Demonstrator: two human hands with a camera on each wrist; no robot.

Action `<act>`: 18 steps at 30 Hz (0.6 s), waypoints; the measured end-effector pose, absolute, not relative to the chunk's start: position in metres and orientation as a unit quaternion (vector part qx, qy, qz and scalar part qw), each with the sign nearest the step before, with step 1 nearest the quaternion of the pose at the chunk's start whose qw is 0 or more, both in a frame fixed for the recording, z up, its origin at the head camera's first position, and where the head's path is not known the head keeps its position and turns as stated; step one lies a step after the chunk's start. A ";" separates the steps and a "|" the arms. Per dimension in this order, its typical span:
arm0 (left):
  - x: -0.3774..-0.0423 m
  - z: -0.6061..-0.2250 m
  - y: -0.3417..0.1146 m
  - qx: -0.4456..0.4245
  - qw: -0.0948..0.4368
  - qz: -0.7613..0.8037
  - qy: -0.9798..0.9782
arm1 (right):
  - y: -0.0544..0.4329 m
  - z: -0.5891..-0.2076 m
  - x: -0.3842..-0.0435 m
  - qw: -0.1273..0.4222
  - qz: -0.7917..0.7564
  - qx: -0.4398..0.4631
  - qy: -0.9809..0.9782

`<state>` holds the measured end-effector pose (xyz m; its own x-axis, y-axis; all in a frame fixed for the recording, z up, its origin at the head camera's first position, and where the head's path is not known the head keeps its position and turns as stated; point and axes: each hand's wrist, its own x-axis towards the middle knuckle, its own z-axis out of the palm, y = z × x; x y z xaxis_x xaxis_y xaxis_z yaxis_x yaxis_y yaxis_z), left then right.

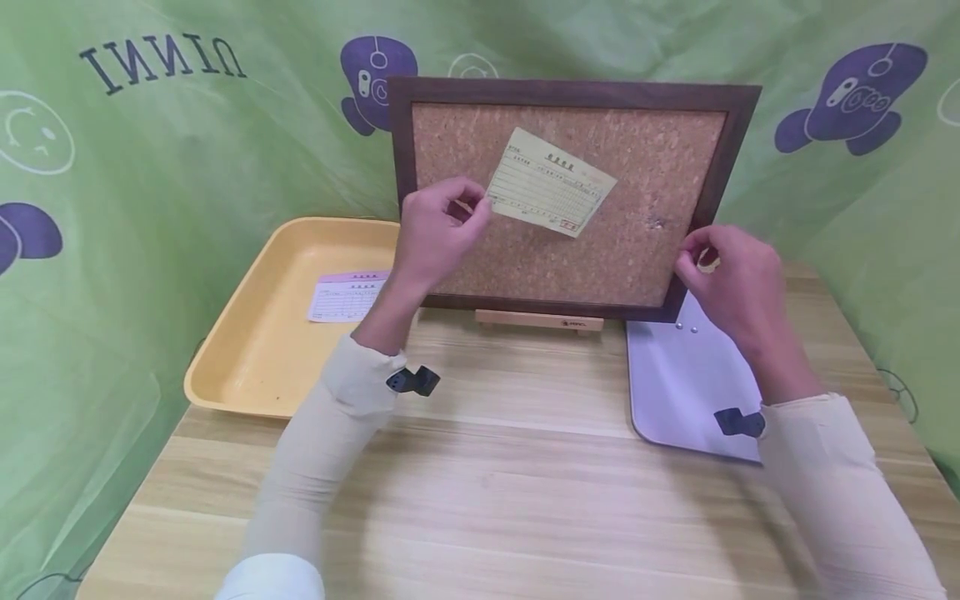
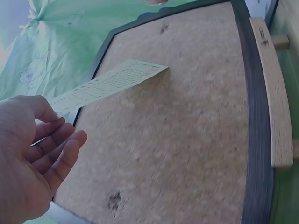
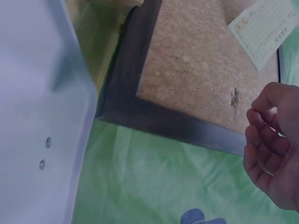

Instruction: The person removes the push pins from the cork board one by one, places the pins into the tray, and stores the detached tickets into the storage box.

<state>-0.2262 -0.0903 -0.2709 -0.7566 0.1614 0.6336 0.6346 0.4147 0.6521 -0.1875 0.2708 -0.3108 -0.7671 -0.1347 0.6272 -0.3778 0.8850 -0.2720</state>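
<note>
My left hand [image 1: 442, 229] pinches a pale yellow printed receipt slip [image 1: 551, 183] by its left corner, between thumb and forefinger. Tilted, the slip overlaps the face of a dark-framed cork board [image 1: 637, 250], its far end close over the cork in the left wrist view. My right hand [image 1: 738, 279] is at the board's right edge. Its thumb and forefinger tips meet and the other fingers curl [image 3: 261, 156]; I cannot tell whether something tiny is between the tips. Worn dark spots [image 2: 113, 199] mark the cork.
A small wooden stand [image 1: 540, 320] props the board on the wood-grain table [image 1: 525, 500]. At left, a yellow tray [image 1: 247, 350] holds pink and white slips [image 1: 347, 298]. A whitish tray [image 1: 682, 392] at right bears two small silver studs [image 3: 48, 142]. Green printed cloth [image 1: 285, 150] hangs behind.
</note>
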 end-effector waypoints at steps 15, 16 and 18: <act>-0.210 -0.263 -0.146 -0.185 0.240 -0.528 -0.793 | 0.306 -0.340 -0.170 0.282 0.194 0.121 -0.932; -0.209 -0.264 -0.150 -0.180 0.240 -0.530 -0.793 | 0.309 -0.342 -0.170 0.271 0.193 0.118 -0.936; -0.208 -0.265 -0.158 -0.173 0.238 -0.531 -0.795 | 0.314 -0.345 -0.168 0.244 0.182 0.118 -0.945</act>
